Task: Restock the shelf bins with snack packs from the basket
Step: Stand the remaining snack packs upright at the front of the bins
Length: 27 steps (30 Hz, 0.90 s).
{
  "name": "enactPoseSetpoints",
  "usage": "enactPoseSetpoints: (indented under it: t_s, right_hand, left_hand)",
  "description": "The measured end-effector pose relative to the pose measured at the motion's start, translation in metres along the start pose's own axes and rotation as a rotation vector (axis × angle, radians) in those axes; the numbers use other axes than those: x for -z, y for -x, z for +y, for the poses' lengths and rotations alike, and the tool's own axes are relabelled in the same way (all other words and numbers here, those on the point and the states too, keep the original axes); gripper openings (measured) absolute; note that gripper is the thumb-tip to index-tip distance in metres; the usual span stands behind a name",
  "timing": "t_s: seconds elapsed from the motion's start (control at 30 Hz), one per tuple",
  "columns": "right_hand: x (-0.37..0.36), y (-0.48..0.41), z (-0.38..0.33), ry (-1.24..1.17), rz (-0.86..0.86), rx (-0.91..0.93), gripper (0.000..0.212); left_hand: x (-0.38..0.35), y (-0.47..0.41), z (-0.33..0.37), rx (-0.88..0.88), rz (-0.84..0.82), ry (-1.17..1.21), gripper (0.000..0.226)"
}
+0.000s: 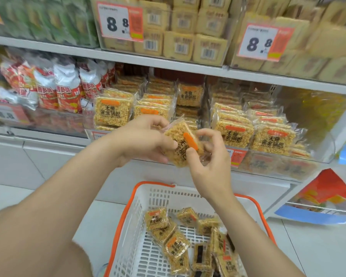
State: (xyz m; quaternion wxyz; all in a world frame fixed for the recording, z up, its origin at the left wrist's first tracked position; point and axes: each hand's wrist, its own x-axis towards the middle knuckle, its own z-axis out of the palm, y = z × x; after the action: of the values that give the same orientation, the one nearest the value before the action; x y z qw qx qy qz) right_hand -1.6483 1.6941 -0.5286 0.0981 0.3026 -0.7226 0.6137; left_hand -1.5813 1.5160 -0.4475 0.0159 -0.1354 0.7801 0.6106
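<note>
Left hand (pixel 146 140): We curl our fingers and thumb round the left side of one snack pack (pixel 180 144).
Right hand (pixel 210 156): We pinch the right side of the same pack with our fingertips.
Snack pack: It is up in the air between our hands. It is tipped, with its orange stripe slanting down to the right and its words running down.
Which way to go: The shelf bins are just behind and a bit above the pack, so we think the next push goes forward and up. Both hands look about as near.
Middle bin (pixel 100 134): It is right behind our left hand. Packs of the same kind (pixel 113 112) stand in it with their words level. The stack near the back right looks lower.
Right bin (pixel 268 162): It is behind our right hand and looks quite full.
Turn needed: We think the pack must be turned straight to match the others.
Basket (pixel 140 216): It sits on the floor below our arms. More packs (pixel 174 244) lie in it, so there is plenty left to do.
</note>
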Motion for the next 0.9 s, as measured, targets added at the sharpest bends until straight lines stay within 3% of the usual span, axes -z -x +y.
enactPoseSetpoints:
  t_s: [0.1, 0.43, 0.53, 0.6, 0.73, 0.8, 0.9]
  right_hand:
    - [0.001, -0.004, -0.006, 0.11, 0.014, 0.043, 0.028]
    - [0.0, -0.019, -0.015, 0.24, -0.011, 0.11, 0.03]
    - [0.002, -0.032, -0.021, 0.324, -0.069, 0.183, 0.028]
    - [0.002, -0.045, -0.023, 0.427, -0.007, 0.202, 0.026]
    - [-0.001, -0.092, -0.02, 0.828, 0.105, 0.259, 0.029]
    - [-0.007, -0.118, -0.018, 1.089, 0.096, 0.314, 0.03]
    - [-0.019, -0.15, -0.016, 1.302, 0.063, 0.358, 0.026]
  left_hand:
    - [-0.002, -0.002, 0.004, 0.025, 0.067, 0.143, 0.012]
    - [-0.003, -0.01, 0.006, 0.014, 0.155, 0.067, 0.016]
    - [0.0, -0.018, 0.006, -0.072, 0.255, -0.088, 0.014]
    - [0.003, -0.022, 0.005, -0.153, 0.374, -0.256, 0.02]
    - [0.007, -0.031, -0.002, -0.312, 0.558, -0.681, 0.038]
    - [0.009, -0.035, -0.006, -0.304, 0.569, -0.846, 0.046]
    - [0.011, -0.043, -0.012, -0.228, 0.451, -0.999, 0.067]
